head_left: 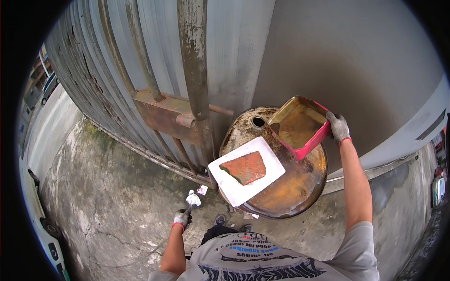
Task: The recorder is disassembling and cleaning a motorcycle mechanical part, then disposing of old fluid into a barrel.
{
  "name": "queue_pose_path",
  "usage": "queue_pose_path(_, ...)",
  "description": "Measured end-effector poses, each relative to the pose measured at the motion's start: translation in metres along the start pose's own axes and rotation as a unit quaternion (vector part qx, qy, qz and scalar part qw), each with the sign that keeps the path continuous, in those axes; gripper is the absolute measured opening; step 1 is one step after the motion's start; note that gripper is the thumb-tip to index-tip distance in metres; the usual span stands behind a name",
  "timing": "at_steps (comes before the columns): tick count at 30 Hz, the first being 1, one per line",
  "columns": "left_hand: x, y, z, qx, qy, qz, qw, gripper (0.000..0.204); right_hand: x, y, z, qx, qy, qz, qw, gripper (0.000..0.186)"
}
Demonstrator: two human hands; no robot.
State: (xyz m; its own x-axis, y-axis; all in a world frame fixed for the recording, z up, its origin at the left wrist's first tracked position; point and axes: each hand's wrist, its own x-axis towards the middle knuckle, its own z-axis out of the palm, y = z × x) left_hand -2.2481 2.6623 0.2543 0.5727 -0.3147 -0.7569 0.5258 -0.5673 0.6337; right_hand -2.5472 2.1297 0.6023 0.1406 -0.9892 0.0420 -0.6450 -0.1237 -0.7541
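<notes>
My right hand [338,127], in a grey work glove, grips the right wall of a rectangular tin [300,124]. The tin is pinkish-red outside and gold-coloured inside, tilted over the top of a rusty drum [300,187]. Low on the left, my gloved left hand [182,219] is closed round a dark-handled tool [188,209]. Something white and crumpled [192,199] shows at the tool's far end; whether the tool grips it cannot be made out. On the drum lies a white foam board [239,194] with a broken red brick piece [246,168] on top.
A grey metal gate [157,47] with a rusty latch box [168,114] stands left of the drum. Behind the drum is a grey wall [347,56]. Small litter [202,190] lies on the concrete ground [117,201]. A parked vehicle [42,220] is at the left edge.
</notes>
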Motion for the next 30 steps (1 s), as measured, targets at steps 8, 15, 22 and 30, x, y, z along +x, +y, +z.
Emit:
queue_pose_path(8,0.039,-0.120,-0.033,-0.064,-0.013,-0.167,0.984,0.019,0.024,-0.058,0.016,-0.096,-0.004,-0.088,0.992,0.062)
queue_pose_path(15,0.051,-0.136,-0.038,-0.060,0.013,-0.168,0.984,0.019,0.036,-0.096,0.034,-0.179,-0.010,-0.114,0.977,0.065)
queue_pose_path(22,0.056,-0.135,-0.034,-0.107,0.008,-0.147,0.983,0.017,0.024,-0.146,0.061,-0.268,-0.034,-0.145,0.952,0.066)
queue_pose_path(30,0.061,-0.155,-0.039,-0.126,0.045,-0.146,0.980,0.014,0.000,-0.190,0.093,-0.368,-0.040,-0.200,0.907,0.066)
